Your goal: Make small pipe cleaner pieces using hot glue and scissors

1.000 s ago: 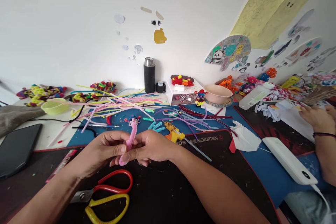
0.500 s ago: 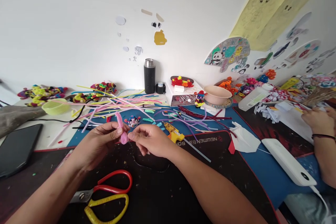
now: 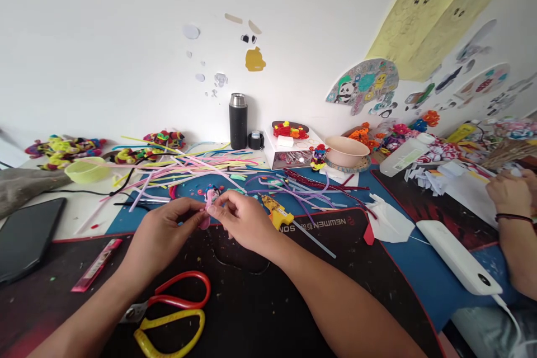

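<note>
Between my two hands is a short pink pipe cleaner piece (image 3: 205,222), pinched by the fingertips and partly hidden by them. My left hand (image 3: 168,226) grips it from the left, thumb against forefinger. My right hand (image 3: 239,218) pinches it from the right, the other fingers curled. Just behind the fingertips lies a small doll head (image 3: 212,192) with blue and red trim, partly covered. Below my hands, scissors (image 3: 180,313) with one red and one yellow handle rest on the black mat (image 3: 251,313). A yellow glue gun (image 3: 277,212) lies right of my right hand.
Many pipe cleaners (image 3: 188,165) spread behind my hands. A black thermos (image 3: 238,126) stands by the wall. A phone (image 3: 31,238) and a pink packet (image 3: 96,265) lie left. At right are a white power bank (image 3: 457,257) and another person's hand (image 3: 509,196).
My left hand has moved right, up against my right hand. The pink pipe cleaner, upright before, now sits lower and mostly behind the fingers. The pink packet has come into fuller view.
</note>
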Demonstrator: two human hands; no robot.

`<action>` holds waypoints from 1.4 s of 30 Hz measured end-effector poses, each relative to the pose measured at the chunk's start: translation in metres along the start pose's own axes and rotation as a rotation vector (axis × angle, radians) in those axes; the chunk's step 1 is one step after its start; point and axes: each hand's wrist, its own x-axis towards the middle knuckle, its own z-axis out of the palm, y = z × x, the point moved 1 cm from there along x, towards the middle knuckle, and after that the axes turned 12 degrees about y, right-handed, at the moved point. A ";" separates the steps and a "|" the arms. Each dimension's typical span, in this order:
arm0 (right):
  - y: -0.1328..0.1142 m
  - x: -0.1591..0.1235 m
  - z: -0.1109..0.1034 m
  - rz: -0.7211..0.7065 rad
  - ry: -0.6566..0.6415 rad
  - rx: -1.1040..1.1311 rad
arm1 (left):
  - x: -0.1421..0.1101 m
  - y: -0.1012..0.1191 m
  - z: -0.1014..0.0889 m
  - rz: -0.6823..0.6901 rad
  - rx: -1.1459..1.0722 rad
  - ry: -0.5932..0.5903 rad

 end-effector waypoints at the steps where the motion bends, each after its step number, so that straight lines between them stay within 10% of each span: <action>1: 0.000 -0.001 0.000 -0.028 0.023 -0.070 | -0.001 0.000 0.001 0.037 0.023 0.015; 34: 0.007 -0.001 0.008 -0.184 0.064 -0.412 | -0.015 -0.007 0.018 0.535 0.332 0.065; 42: 0.003 -0.001 0.005 -0.106 0.096 -0.042 | -0.014 0.002 0.016 0.184 0.061 0.001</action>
